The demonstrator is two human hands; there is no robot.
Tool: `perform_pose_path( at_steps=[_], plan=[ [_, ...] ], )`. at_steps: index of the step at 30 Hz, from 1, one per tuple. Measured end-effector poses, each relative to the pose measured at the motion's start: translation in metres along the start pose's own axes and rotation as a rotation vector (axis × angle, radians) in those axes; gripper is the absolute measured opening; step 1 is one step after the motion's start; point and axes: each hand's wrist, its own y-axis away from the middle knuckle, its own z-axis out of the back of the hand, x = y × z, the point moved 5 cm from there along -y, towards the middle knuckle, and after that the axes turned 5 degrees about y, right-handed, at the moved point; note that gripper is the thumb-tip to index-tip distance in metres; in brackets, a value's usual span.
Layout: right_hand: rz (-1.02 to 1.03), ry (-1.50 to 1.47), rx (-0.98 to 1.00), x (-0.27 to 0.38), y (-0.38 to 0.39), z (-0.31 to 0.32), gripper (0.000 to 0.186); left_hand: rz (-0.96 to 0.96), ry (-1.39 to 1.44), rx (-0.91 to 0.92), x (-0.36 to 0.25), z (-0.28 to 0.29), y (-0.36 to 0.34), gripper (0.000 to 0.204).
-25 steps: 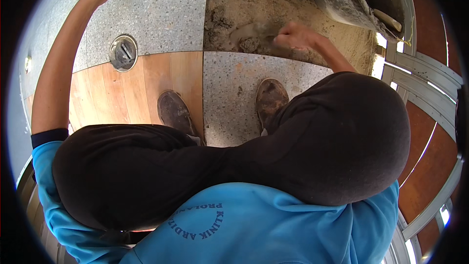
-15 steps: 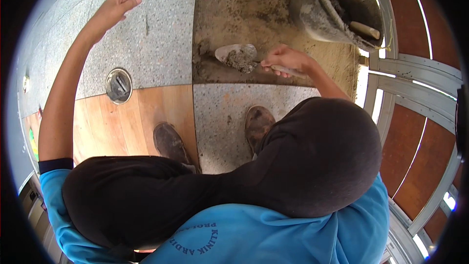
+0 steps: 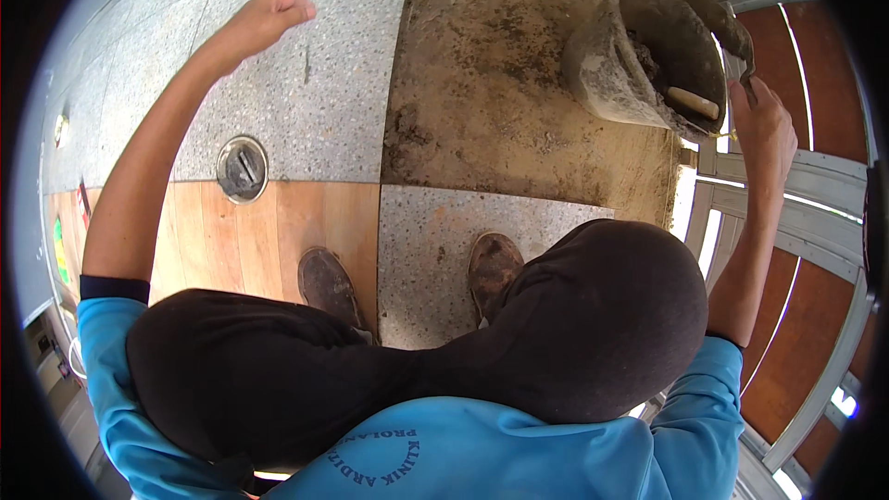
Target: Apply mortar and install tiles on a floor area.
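Note:
My right hand [image 3: 764, 125] grips the handle of a trowel [image 3: 715, 18], whose blade hangs over the far right rim of a mortar-crusted bucket [image 3: 607, 60]. Grey mortar [image 3: 644, 56] shows inside the bucket, and a wooden-handled tool [image 3: 693, 102] leans within it. Held out over the speckled grey tiles [image 3: 315, 111], my left hand [image 3: 269, 23] has its fingers curled together with nothing visible in them. A bare bed of sandy mortar [image 3: 491, 74] lies between the tiles and the bucket.
A round metal drain cover [image 3: 243, 169] sits at the edge of wood-look planks [image 3: 213, 231]. My shoes [image 3: 329, 285] rest on the planks and on a single grey tile [image 3: 431, 250]. Metal-framed brown panels [image 3: 801, 324] stand close on the right.
My right hand has carried the trowel from above the mortar bed to the bucket's right side. The mortar lump seen on its blade no longer shows. My left hand appears slightly further right.

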Motion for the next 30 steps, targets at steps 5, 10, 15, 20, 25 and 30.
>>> perform_pose_path(
  at_steps=[5, 10, 15, 20, 25, 30],
  plan=[
    [0.165, -0.12, 0.15, 0.1, -0.009, 0.025, 0.048, -0.008, -0.123, -0.041, 0.014, 0.02, 0.011, 0.063],
    [0.826, -0.158, 0.192, 0.254, 0.024, -0.026, 0.019, 0.079, 0.046, -0.06, -0.018, 0.02, 0.014, 0.038],
    [1.096, -0.235, -0.056, 0.347, 0.057, -0.037, 0.017, 0.03, 0.047, -0.041, -0.033, 0.016, 0.031, 0.043],
    [1.174, -0.123, 0.009, 0.377, 0.099, -0.021, 0.01, 0.031, 0.037, -0.052, -0.023, 0.023, 0.037, 0.045],
    [1.226, 0.041, -0.231, 0.371, 0.129, -0.002, 0.007, 0.033, 0.019, -0.027, -0.033, 0.019, 0.038, 0.046],
    [1.307, 0.143, -0.212, 0.372, 0.16, 0.007, 0.006, -0.013, 0.018, 0.006, -0.039, 0.016, 0.034, 0.047]
  ],
)
